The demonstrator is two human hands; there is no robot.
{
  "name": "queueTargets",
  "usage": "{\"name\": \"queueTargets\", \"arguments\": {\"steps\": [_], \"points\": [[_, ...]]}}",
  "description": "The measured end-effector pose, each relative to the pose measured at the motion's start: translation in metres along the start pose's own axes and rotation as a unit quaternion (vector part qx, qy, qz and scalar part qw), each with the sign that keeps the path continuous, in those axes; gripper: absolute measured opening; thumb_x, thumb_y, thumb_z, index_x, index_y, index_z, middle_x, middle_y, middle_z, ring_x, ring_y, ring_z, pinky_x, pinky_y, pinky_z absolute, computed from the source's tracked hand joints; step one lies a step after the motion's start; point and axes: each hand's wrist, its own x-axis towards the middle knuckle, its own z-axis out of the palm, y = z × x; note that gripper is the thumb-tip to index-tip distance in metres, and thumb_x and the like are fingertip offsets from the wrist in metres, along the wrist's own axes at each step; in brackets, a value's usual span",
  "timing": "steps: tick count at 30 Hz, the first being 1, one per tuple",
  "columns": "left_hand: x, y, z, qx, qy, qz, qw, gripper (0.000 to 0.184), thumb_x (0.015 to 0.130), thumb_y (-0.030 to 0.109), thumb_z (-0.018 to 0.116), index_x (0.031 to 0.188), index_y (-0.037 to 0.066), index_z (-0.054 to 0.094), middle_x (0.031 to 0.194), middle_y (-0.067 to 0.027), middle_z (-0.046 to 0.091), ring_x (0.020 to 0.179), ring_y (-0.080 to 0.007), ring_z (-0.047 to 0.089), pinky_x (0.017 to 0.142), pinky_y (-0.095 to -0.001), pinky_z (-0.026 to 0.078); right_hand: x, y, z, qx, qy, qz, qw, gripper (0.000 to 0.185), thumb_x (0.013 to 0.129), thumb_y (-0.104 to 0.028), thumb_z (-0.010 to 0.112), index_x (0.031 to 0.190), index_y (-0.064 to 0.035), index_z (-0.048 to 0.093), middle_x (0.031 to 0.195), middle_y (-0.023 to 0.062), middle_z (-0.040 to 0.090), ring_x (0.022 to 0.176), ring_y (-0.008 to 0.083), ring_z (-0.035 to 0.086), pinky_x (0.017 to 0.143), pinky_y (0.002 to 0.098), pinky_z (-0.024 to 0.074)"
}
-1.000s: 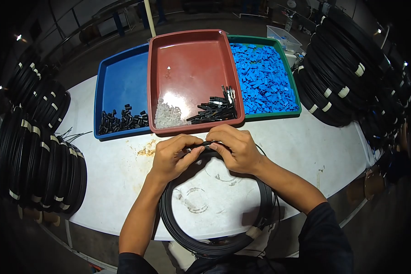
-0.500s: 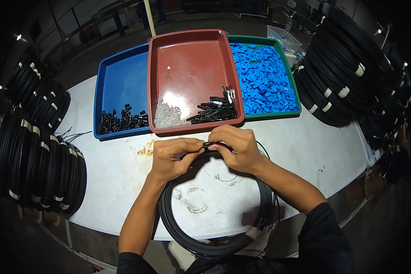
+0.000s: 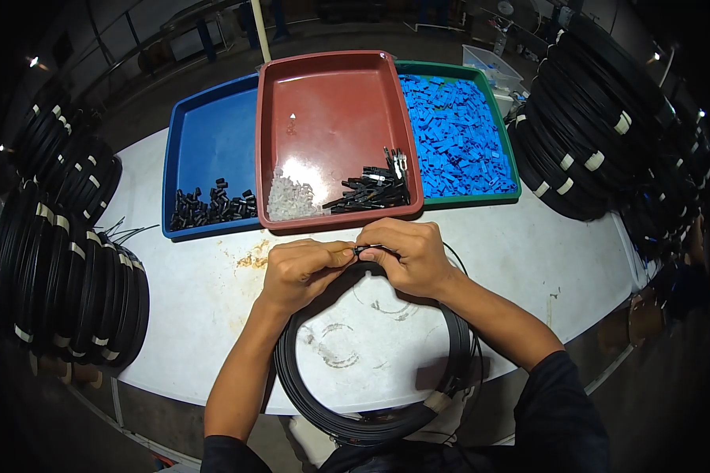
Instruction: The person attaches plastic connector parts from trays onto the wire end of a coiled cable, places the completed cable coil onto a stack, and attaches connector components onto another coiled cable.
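My left hand [image 3: 301,270] and my right hand [image 3: 409,256] meet above the far side of a coil of black cable [image 3: 288,364]. Both are closed, thumbs against forefingers. Between the fingertips shows a small black connector piece [image 3: 360,251], mostly covered. The left hand pinches this piece; the right hand grips the black cable just beside it. From the right hand a loose length of cable [image 3: 454,260] curves down along the coil's right side. A pale tape band [image 3: 437,402] wraps the coil near my body.
Beyond my hands stand a blue tray [image 3: 213,146] with black caps, a red tray [image 3: 335,102] with clear pieces and black connectors, and a green tray [image 3: 506,142] full of blue clips. Cable coils stack at left [image 3: 71,276] and right [image 3: 584,118] of the white table [image 3: 544,260].
The left fingers have closed further over the small black piece, with the thumb more tucked in. The right hand has shifted very slightly left. The coil and trays stay put.
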Motion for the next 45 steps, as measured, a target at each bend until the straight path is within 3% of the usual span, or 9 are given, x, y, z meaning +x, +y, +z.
{"name": "queueTargets", "arguments": {"steps": [3,5,11,15,18,24,33,39,45], "points": [[0.0005,-0.0004,0.0016,0.005,0.017,0.010,1.000,0.017,0.073,0.004,0.086,0.088,0.003,0.077,0.091,-0.0114,0.078,0.077,-0.0244,0.076,0.067,-0.0315,0.061,0.0016,-0.0025,0.0001,0.004,-0.016,0.011,1.000,0.018,0.077,-0.001,0.079,0.093,-0.0025,0.072,0.090,0.0096,0.074,0.077,0.0251,0.073,0.065,0.0328,0.0568],[-0.0016,-0.0023,0.0041,0.000,0.021,-0.002,1.000,0.017,0.074,0.004,0.085,0.088,0.003,0.077,0.091,-0.0113,0.078,0.077,-0.0244,0.076,0.067,-0.0316,0.061,0.0047,-0.0066,0.0013,-0.003,0.041,0.008,0.999,0.015,0.078,-0.010,0.079,0.090,-0.0061,0.072,0.087,0.0070,0.073,0.071,0.0279,0.070,0.060,0.0368,0.0527],[0.0002,0.0005,0.0006,0.020,0.009,0.013,1.000,0.017,0.073,0.003,0.085,0.088,0.004,0.077,0.092,-0.0106,0.078,0.076,-0.0242,0.076,0.067,-0.0316,0.061,-0.0002,-0.0023,-0.0028,0.002,-0.023,0.033,0.999,0.019,0.077,-0.002,0.080,0.095,-0.0013,0.072,0.091,0.0116,0.074,0.077,0.0255,0.073,0.066,0.0330,0.0570],[0.0015,0.0005,0.0013,0.033,0.019,0.029,0.999,0.017,0.073,0.004,0.085,0.088,0.004,0.077,0.092,-0.0100,0.078,0.074,-0.0232,0.076,0.065,-0.0313,0.060,0.0007,0.0002,0.0024,0.009,-0.008,0.017,1.000,0.018,0.078,-0.010,0.079,0.094,-0.0065,0.071,0.090,0.0068,0.073,0.072,0.0278,0.071,0.060,0.0370,0.0537],[-0.0013,-0.0025,0.0040,0.021,0.033,0.011,0.999,0.015,0.075,0.005,0.084,0.088,0.005,0.077,0.092,-0.0095,0.079,0.072,-0.0224,0.075,0.064,-0.0313,0.059,0.0049,-0.0050,0.0018,0.010,0.047,0.000,0.999,0.015,0.077,-0.008,0.079,0.091,-0.0059,0.072,0.088,0.0072,0.074,0.070,0.0274,0.071,0.060,0.0366,0.0541],[0.0008,0.0024,0.0006,0.035,0.011,0.030,0.999,0.015,0.075,0.005,0.084,0.088,0.005,0.077,0.092,-0.0090,0.079,0.070,-0.0216,0.074,0.063,-0.0311,0.059,0.0006,-0.0001,-0.0017,0.027,-0.015,0.024,0.999,0.021,0.073,0.003,0.079,0.093,-0.0007,0.075,0.091,0.0124,0.075,0.076,0.0252,0.074,0.066,0.0324,0.0576],[-0.0001,0.0000,0.0028,0.020,0.025,0.009,0.999,0.014,0.076,0.004,0.083,0.089,0.005,0.078,0.091,-0.0092,0.079,0.071,-0.0223,0.075,0.063,-0.0314,0.059,0.0021,-0.0047,0.0015,-0.011,0.014,0.016,1.000,0.012,0.081,-0.010,0.076,0.091,-0.0067,0.072,0.084,0.0065,0.072,0.068,0.0278,0.069,0.059,0.0377,0.0529],[0.0004,-0.0006,0.0032,0.028,0.021,0.016,0.999,0.015,0.075,0.004,0.085,0.088,0.005,0.078,0.089,-0.0089,0.078,0.069,-0.0225,0.074,0.063,-0.0311,0.059,-0.0007,-0.0002,0.0001,-0.004,-0.025,0.029,0.999,0.017,0.080,-0.004,0.077,0.096,-0.0021,0.072,0.087,0.0111,0.073,0.072,0.0268,0.072,0.061,0.0341,0.0549],[0.0006,0.0003,0.0021,0.027,0.010,0.004,1.000,0.016,0.075,0.004,0.085,0.090,0.004,0.079,0.089,-0.0099,0.078,0.070,-0.0230,0.075,0.063,-0.0304,0.060,0.0030,-0.0032,-0.0005,-0.054,-0.006,-0.042,0.998,0.017,0.077,-0.008,0.079,0.093,-0.0072,0.072,0.082,0.0068,0.072,0.069,0.0273,0.066,0.063,0.0374,0.0493]]}}
